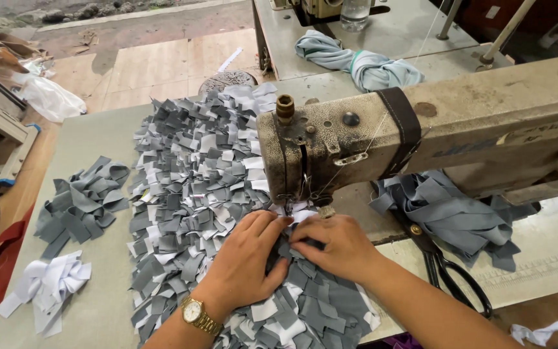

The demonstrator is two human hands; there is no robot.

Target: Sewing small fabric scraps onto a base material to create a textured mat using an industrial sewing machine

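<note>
On grey table point(98, 148) by tiled floor point(156, 64), both hands point(247, 258) point(334, 245) press flat, open, on rag mat point(188, 174)

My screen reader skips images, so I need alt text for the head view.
Two hands, left hand and right hand, press a mat of grey and white fabric strips under an old sewing machine. Black scissors lie right of them; loose strip piles sit left.
</note>
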